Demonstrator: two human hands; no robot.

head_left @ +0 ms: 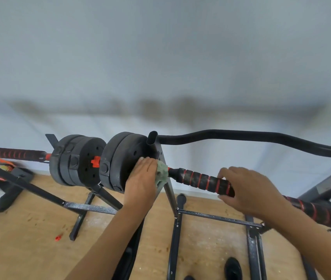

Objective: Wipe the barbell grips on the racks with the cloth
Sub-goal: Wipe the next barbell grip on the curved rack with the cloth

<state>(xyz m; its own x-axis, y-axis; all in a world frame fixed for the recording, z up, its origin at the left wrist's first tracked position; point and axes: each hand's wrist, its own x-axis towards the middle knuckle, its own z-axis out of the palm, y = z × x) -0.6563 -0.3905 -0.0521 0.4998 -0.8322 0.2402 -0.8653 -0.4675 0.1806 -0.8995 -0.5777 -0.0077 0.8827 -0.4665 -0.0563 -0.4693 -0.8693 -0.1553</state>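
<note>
left hand [142, 176] held the cloth [161, 174] at the barbell grip's [199, 179] plate end; its axis ran rightward, right hand [245, 190] clasping it.

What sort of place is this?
Probably a small home gym: round black weight plates sit on a barbell with a black foam grip striped red, resting on a black metal rack over a wooden floor. The left hand holds a crumpled green cloth to it.
</note>
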